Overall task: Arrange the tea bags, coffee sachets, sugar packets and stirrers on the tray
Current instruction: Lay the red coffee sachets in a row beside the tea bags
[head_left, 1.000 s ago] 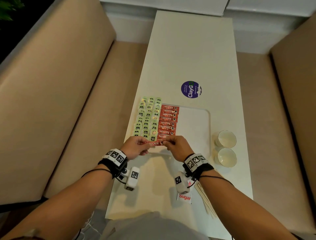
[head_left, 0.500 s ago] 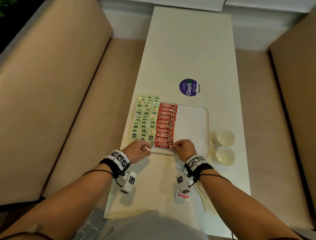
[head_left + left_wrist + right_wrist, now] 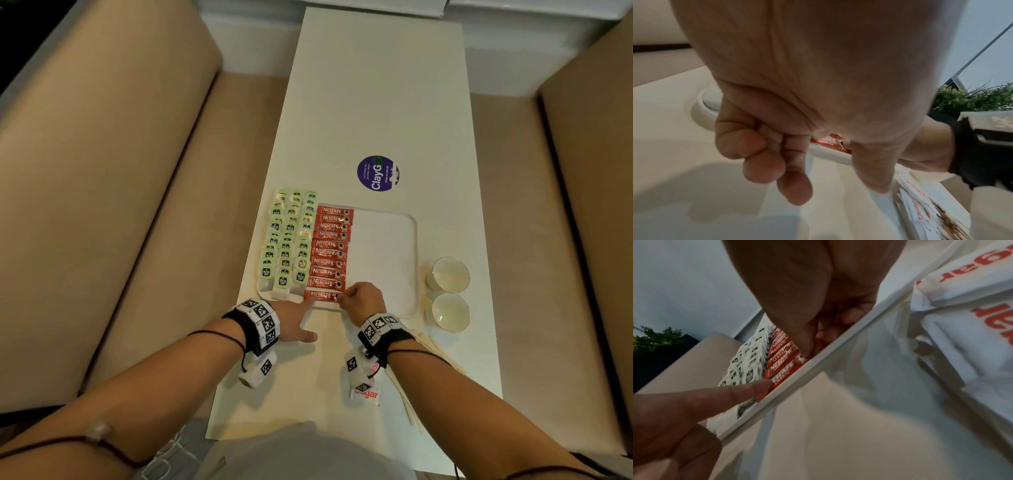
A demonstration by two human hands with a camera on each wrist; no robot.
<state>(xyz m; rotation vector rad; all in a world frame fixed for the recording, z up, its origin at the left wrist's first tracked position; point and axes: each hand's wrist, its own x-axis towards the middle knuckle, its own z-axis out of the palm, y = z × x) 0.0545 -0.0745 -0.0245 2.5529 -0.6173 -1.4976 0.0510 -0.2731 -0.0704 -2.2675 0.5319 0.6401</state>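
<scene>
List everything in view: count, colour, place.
tea bags: three columns, green tags, tray's left part
coffee sachets: ten, red, column right of the tea bags
tray: one, white, mid-table
cups: two, white, right of tray
sticker: one, purple, beyond tray
sugar packets: white, red print, near edge, count unclear
stirrers: pale bundle, beside sugar
left hand: forefinger on nearest sachet
right hand: fingertips on nearest sachet

I see bare forearms, no sleeves. Each wrist wears a black strap [image 3: 247, 331] ringed with white blocks printed in black square markers. At six o'clock under each wrist hangs a small white camera pod [image 3: 256, 371], marker-tagged too. Thin black cables [image 3: 219, 335] run back along both arms. Grey clothing [image 3: 301, 455] covers my lap.
</scene>
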